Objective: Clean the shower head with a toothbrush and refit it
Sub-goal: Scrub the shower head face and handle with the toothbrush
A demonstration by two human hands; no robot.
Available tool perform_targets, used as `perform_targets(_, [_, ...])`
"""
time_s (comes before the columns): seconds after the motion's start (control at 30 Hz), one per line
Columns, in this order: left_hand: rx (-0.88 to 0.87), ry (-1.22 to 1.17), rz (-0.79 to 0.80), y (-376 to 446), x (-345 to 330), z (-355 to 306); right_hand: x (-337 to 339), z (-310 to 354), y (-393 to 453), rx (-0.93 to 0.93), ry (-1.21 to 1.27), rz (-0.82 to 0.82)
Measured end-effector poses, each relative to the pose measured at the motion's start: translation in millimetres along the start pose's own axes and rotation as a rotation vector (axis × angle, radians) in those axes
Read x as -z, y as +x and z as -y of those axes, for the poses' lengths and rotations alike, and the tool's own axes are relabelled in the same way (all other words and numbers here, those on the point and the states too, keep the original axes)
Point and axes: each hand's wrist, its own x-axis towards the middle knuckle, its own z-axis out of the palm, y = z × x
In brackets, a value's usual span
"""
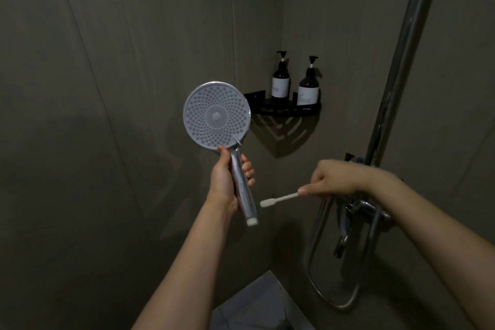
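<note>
A round grey shower head (pixel 216 115) with many small nozzles faces me, held upright by its chrome handle in my left hand (pixel 226 179). The handle's lower end is bare, with no hose on it. My right hand (pixel 330 178) grips a white toothbrush (pixel 278 199) that points left, its bristle end just right of the handle's lower part and apart from it. The loose shower hose (pixel 312 257) hangs in a loop at the lower right.
A chrome riser pipe (pixel 401 61) runs up the right wall above the mixer tap (pixel 359 211). A black corner shelf (pixel 286 108) carries two dark pump bottles (pixel 308 87). Grey walls close in on both sides, and pale floor tiles show at the bottom.
</note>
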Motion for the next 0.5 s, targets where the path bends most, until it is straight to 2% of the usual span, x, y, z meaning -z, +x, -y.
perform_targets(0.1, [0.005,-0.018,0.007,1,-2,2,-10,7,2,0.068,0.068,0.088])
perform_targets(0.17, [0.031,0.012,0.007,2,-1,5,-1,9,1,0.028,0.082,0.044])
perform_targets(0.27, [0.064,0.053,-0.014,5,0,11,31,16,0,0.041,0.42,-0.198])
perform_targets(0.3, [0.079,0.06,-0.015,6,-2,14,38,23,3,0.066,0.454,-0.256])
perform_targets(0.4, [0.114,0.104,0.003,6,-12,23,43,47,20,0.027,0.225,-0.295])
perform_targets(0.43, [0.123,0.127,0.01,5,-14,25,45,50,24,-0.033,0.164,-0.367])
perform_targets(0.5, [0.136,0.165,0.018,7,-16,26,53,49,26,-0.126,0.188,-0.612])
